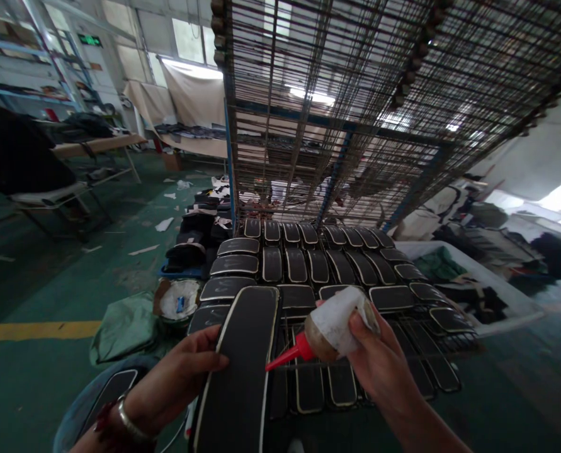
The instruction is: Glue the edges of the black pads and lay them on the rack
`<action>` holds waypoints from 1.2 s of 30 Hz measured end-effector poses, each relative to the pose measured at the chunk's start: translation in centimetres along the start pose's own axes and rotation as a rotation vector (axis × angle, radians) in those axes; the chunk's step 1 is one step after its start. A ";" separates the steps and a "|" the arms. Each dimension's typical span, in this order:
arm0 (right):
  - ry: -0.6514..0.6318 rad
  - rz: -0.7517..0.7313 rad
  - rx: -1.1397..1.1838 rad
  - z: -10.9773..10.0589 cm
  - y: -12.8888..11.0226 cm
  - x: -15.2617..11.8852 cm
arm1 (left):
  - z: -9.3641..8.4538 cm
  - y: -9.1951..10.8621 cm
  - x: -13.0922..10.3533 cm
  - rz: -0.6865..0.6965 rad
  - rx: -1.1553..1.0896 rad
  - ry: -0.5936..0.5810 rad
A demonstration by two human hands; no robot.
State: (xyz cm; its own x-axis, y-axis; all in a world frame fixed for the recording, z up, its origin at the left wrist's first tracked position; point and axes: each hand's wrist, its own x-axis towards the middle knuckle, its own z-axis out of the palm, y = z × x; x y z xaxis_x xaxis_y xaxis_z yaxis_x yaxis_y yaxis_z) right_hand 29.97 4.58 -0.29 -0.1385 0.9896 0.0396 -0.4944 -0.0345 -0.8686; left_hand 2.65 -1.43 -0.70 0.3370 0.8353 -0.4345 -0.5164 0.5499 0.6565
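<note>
My left hand (186, 371) grips the left edge of a long dark panel (242, 358) with rounded corners and a pale line around its border. My right hand (379, 352) is wrapped round a white and brownish squeeze bottle (339, 324). The bottle's red nozzle (289, 357) points left and its tip meets the panel's right edge, on the pale line. Behind and below the held panel, rows of similar dark panels (295, 265) with pale borders lie on a wire rack (450, 345).
Tall stacked wire shelves (327, 126) rise above the panels. At the left sit a round stool (67, 421), green cloth (124, 327) and an open tub (179, 299). A white bin (511, 314) stands right. A person in dark clothes (16, 151) is at far left.
</note>
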 end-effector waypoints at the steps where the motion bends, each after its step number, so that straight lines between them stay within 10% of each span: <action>1: -0.008 0.004 0.006 0.0 0.1 -0.2 | -0.1 0.0 0.0 -0.002 -0.006 0.007; 29: 0.052 0.000 0.046 -0.3 1.0 -3.6 | -1.4 0.4 0.6 0.089 -0.072 0.419; 36: 0.140 0.202 0.199 0.8 4.7 -5.0 | -1.7 0.2 1.0 0.127 -0.148 0.521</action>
State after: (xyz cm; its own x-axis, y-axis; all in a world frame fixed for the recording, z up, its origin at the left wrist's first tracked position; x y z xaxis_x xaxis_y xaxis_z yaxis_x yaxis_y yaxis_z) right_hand 27.63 -0.67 -4.17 -0.1386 0.9691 -0.2040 -0.6291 -0.2452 -0.7376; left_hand 1.56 -0.53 -2.03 -0.1494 0.7624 -0.6296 -0.6454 0.4072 0.6462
